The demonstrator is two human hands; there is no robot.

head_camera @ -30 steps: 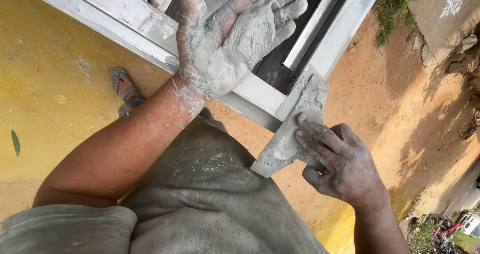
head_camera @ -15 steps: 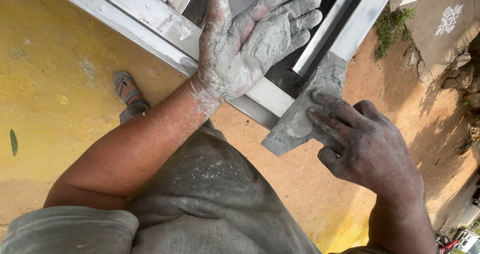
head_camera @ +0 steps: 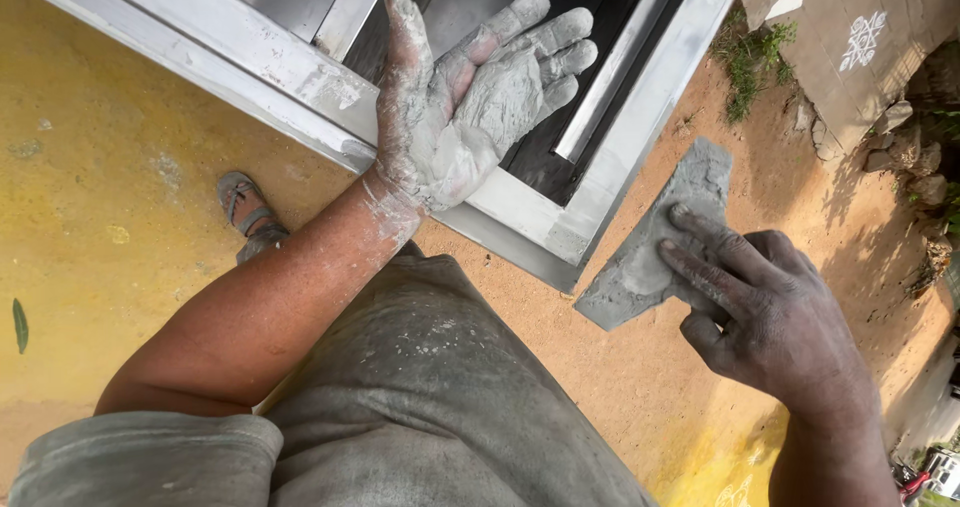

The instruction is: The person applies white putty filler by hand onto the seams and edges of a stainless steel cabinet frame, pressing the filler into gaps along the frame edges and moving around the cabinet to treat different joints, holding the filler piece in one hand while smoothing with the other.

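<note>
My left hand (head_camera: pixel 470 107) is held palm up over the grey metal window frame (head_camera: pixel 250 52), its fingers spread and coated in grey putty, with a lump of the putty in the palm. My right hand (head_camera: pixel 770 312), dark with dust, grips a flat putty blade (head_camera: pixel 645 252) smeared with grey paste. The blade lies over the orange wall just right of the frame's lower corner (head_camera: pixel 565 267), clear of the metal.
The yellow and orange plastered wall (head_camera: pixel 110 167) surrounds the frame. My sandalled foot (head_camera: pixel 250 217) shows below on the left. My grey, putty-speckled shirt (head_camera: pixel 420 397) fills the bottom. At the right are sandy ground, weeds (head_camera: pixel 750 57) and stones (head_camera: pixel 900 147).
My right hand has drawn the blade to the right, off the frame's corner and onto the wall. My left hand stayed open over the frame, shifting slightly.
</note>
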